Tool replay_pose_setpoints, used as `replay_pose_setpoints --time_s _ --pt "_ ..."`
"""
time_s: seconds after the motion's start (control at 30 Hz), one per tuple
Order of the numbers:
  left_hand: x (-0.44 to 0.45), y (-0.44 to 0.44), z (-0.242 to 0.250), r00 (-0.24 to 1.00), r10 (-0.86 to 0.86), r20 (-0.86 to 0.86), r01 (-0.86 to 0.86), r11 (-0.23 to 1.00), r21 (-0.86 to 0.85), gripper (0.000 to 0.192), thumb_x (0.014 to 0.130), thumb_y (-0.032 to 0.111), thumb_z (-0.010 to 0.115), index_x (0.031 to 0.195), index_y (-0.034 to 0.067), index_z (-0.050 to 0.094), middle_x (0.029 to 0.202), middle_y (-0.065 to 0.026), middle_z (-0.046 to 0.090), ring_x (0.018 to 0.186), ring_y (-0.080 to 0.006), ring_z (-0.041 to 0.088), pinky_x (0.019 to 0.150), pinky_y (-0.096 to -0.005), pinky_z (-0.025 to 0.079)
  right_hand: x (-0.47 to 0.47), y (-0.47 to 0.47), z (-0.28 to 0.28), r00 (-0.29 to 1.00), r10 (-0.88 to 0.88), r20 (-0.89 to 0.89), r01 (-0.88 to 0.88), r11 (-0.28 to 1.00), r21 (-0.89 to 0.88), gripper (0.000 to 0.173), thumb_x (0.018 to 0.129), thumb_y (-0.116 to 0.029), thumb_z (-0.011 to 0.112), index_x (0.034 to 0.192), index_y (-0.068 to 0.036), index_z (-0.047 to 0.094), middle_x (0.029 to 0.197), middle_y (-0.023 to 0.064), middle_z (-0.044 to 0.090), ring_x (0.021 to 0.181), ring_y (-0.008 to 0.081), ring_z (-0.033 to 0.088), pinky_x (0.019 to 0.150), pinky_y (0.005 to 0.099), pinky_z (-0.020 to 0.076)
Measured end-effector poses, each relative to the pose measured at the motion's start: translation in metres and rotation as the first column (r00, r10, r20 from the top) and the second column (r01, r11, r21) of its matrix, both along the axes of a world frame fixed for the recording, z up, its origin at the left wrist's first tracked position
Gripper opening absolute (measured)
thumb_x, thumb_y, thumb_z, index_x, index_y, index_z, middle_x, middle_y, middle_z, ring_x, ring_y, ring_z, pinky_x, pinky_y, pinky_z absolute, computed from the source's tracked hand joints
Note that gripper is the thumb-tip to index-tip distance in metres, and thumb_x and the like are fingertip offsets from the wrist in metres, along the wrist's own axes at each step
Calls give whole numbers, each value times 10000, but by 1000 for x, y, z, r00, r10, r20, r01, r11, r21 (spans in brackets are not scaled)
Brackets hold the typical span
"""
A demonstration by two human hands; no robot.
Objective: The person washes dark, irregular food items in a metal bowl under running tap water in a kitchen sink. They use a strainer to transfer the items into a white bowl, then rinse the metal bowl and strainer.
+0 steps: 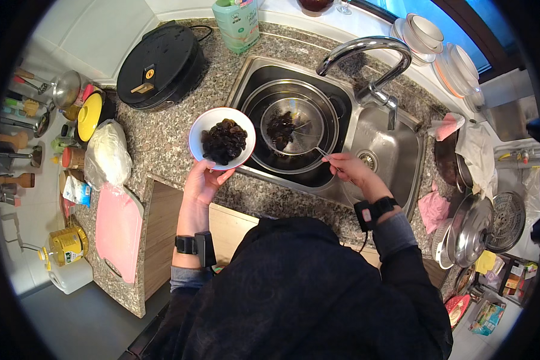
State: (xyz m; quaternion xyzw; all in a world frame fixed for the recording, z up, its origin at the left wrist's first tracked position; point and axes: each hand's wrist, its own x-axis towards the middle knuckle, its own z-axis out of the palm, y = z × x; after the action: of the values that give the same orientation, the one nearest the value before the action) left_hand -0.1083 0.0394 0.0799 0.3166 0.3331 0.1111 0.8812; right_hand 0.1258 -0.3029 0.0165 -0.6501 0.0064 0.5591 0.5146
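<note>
My left hand point(203, 180) grips the near rim of a white bowl point(194, 141) that holds a heap of dark, glossy pieces, perhaps wood ear fungus point(225, 140). My right hand point(351, 171) is closed around the thin metal handle of a round wire-mesh skimmer point(312, 114). More dark pieces point(281, 130) lie in the skimmer's mesh. It is over a large steel bowl or pot point(292, 172) in the left sink basin. The bowl in my left hand is just left of the basin, over the granite counter.
A chrome faucet point(371, 42) arches between the basins. A black round electric cooker point(162, 63) and a green plastic jug point(236, 27) stand behind on the counter. Left are a pink cutting board point(117, 234) and a plastic bag point(108, 155). Stacked bowls point(420, 33) and a lidded pot point(470, 229) are right.
</note>
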Motion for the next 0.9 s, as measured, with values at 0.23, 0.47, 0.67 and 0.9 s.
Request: replay_pose_setpoints --time_s 0.23,0.47,0.67,0.9 --pt "23 -14 -10 992 -95 -83 99 994 52 630 757 19 577 1361 76 407 1248 -168 564 1001 -316 653 833 -467 607 -12 -25 59 987 -135 90 136 991 -1 258 1014 -165 496 1211 -46 612 680 -14 540 443 49 383 381 212 253" --pt "64 -30 -35 976 -171 -136 170 985 -24 508 797 37 563 1280 122 427 1159 -85 546 1010 -288 617 829 -497 589 -41 1 97 915 -81 394 55 995 77 240 985 -128 525 1186 -93 652 697 20 590 493 126 501 456 251 379" --pt "74 -37 -46 987 -143 -71 131 979 -157 352 784 1 573 1112 86 476 1125 -128 537 1018 -342 598 875 -545 570 -67 18 117 40 239 970 -125 964 -233 320 907 -119 605 1225 -118 636 778 140 602 658 344 612 578 434 493" --pt "66 -32 -46 995 -91 -40 82 981 -178 437 766 -33 557 1189 41 474 1188 -184 546 1008 -374 610 921 -558 550 -70 22 136 13 204 979 -35 978 -204 313 909 -124 609 1220 -136 640 773 119 586 649 341 610 560 440 487"
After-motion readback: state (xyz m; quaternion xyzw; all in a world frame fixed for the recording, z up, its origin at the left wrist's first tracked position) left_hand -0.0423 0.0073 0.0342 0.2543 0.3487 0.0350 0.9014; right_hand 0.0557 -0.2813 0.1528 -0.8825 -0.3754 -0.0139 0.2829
